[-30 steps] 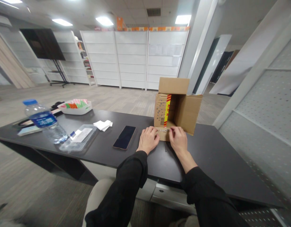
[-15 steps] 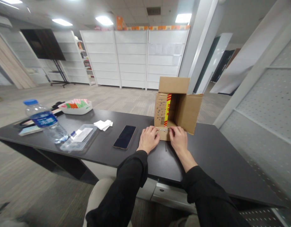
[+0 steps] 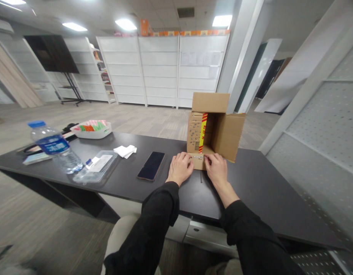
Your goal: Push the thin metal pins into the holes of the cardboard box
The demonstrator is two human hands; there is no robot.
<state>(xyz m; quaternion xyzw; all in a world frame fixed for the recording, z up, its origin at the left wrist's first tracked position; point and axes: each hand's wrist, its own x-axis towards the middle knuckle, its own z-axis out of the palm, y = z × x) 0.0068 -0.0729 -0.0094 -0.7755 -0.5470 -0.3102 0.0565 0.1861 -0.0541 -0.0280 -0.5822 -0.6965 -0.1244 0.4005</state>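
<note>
On the dark desk (image 3: 265, 194) stands a cardboard box (image 3: 215, 133), and its opening faces the near side. The upper flap (image 3: 210, 102) is raised, the right flap (image 3: 230, 135) is spread outward, and the left panel (image 3: 194, 133) carries many small round spots and a yellow and red strip (image 3: 203, 131). The near flap (image 3: 198, 165) comes down toward the person, and across it goes a row of small shiny pieces (image 3: 198, 157), which is between the two hands.

The left hand (image 3: 180, 168) lies at the left end of this flap, with its fingers bent and close together. The right hand (image 3: 216, 168) is at the right end of the row, the thumb and the index finger brought near each other. For both hands I cannot tell if the fingers are clamped on something, because the tips are too small to see well.

Just near of the flap, a thin dark rod (image 3: 201, 177) lies on the desk. To the left of the left hand there is a phone (image 3: 151, 166), and farther left a folded white paper (image 3: 125, 151), a clear plastic case (image 3: 91, 175) and a water bottle (image 3: 54, 146) with blue cap. Beyond the bottle, a white tray (image 3: 93, 135) holds colourful packets (image 3: 91, 125).
</note>
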